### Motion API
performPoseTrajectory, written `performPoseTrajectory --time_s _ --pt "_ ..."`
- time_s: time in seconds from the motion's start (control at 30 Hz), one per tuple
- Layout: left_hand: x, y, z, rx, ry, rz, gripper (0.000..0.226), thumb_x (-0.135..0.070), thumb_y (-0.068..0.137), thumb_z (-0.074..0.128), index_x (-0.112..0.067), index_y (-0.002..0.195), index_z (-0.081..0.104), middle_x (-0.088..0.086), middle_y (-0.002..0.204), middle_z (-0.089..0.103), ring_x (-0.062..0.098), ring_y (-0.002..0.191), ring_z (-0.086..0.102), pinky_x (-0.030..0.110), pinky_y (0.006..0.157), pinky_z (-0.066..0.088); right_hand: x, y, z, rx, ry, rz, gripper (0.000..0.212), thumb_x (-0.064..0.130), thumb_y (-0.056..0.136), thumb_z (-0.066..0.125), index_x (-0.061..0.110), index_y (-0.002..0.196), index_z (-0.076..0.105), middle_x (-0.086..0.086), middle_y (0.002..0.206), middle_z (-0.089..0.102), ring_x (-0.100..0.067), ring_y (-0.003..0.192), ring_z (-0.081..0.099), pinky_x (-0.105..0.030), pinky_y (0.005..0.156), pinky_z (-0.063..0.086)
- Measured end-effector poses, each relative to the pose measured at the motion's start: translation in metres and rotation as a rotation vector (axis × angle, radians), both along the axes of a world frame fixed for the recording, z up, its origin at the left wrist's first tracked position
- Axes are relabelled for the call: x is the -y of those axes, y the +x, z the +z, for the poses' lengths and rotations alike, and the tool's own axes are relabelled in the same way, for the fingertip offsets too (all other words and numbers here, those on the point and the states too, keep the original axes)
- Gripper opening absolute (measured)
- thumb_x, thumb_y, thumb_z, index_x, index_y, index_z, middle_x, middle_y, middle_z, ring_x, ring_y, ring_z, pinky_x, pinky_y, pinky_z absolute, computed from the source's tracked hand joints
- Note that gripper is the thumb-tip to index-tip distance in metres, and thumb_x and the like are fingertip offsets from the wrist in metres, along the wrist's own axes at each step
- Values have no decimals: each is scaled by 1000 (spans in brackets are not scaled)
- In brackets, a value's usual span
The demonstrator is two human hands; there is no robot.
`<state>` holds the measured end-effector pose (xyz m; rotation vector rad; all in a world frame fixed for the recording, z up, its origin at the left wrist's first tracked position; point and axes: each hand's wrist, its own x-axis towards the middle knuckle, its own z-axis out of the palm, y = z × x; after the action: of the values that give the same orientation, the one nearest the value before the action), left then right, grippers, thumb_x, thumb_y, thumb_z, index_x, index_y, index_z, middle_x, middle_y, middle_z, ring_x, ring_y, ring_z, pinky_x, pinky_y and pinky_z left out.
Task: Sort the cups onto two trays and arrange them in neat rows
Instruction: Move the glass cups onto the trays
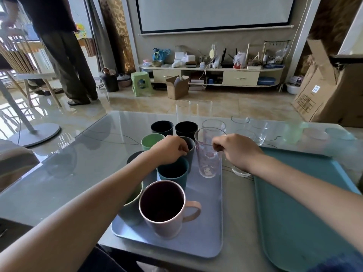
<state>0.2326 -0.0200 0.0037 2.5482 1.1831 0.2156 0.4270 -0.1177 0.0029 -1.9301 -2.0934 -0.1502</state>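
A lavender-blue tray [206,232] holds opaque cups: a pink mug [167,222] at the front, a green cup [131,211] partly hidden by my left forearm, a teal cup [172,173], a grey cup [190,148] and a light green cup [152,141]. My left hand [169,152] pinches the grey cup's rim. My right hand [237,152] grips the rim of a tall clear glass [208,160] standing at the tray's right edge. An empty teal tray [294,213] lies to the right.
Two dark cups [162,127] stand behind the lavender tray. Several clear glasses [259,132] stand along the table's back, and one glass base [240,171] shows under my right wrist. A person stands on the floor at far left; cardboard boxes sit at right.
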Motion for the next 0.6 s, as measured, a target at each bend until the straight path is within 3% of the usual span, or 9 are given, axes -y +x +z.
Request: performPoseTrajectory --time_s 0.47,0.6 --pt "-5 0 -3 116 26 -1 18 -17 86 64 -16 101 73 2 100 72 5 70 53 8 61 33 2 -5 -1 11 -5 13 18 7 86 45 17 94 57 -3 96 65 -29 81 60 -28 59 37" --pt "-7 -2 -5 138 13 -8 17 -15 85 65 -15 100 74 -5 84 66 -2 60 49 1 50 36 3 -6 -2 19 -9 16 15 9 89 45 16 97 56 -4 98 64 -30 83 60 -28 60 36"
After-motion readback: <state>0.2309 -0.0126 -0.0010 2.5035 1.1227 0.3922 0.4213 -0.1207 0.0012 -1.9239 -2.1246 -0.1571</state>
